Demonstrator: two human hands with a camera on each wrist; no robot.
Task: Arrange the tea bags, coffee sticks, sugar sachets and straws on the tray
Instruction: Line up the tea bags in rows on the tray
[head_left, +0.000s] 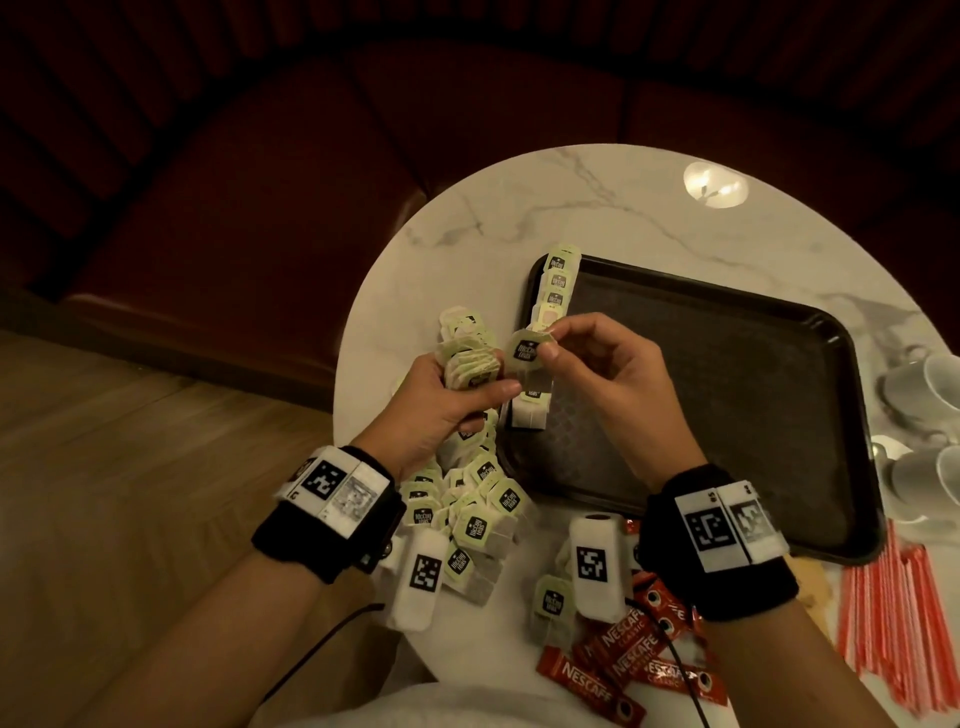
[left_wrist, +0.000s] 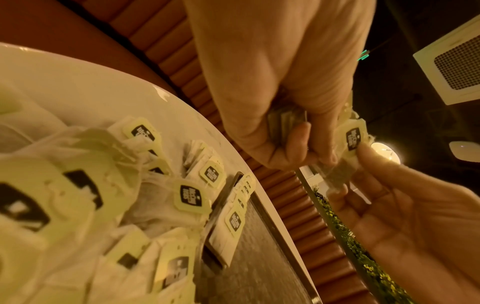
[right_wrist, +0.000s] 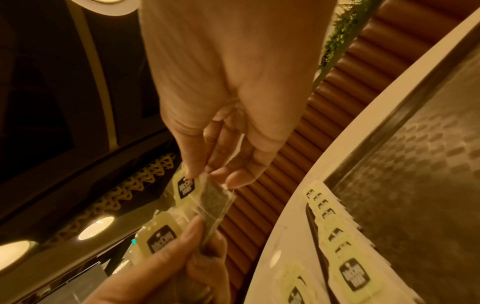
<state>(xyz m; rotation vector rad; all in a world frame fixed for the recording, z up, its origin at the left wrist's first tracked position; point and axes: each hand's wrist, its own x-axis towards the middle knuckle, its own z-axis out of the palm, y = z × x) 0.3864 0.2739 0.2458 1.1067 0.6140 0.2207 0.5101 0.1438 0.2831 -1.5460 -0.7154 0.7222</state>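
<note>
One tea bag (head_left: 527, 349) is pinched by its tag in my right hand (head_left: 613, 384), just above the near end of the row (head_left: 555, 291) I'm laying along the tray (head_left: 727, 395)'s left edge. My left hand (head_left: 441, 410) is clamped round a stack (head_left: 470, 358) of more bags, close beside the right. Loose bags (head_left: 467, 514) lie heaped on the desk (head_left: 597, 208) under my left wrist; coffee sticks (head_left: 618, 660) and straws (head_left: 893, 623) wait nearer me, off the tray. I'm mid-way through the tea step, I'd say. Next I should lower this bag onto the row, overlapping the last one, tag up.
</note>
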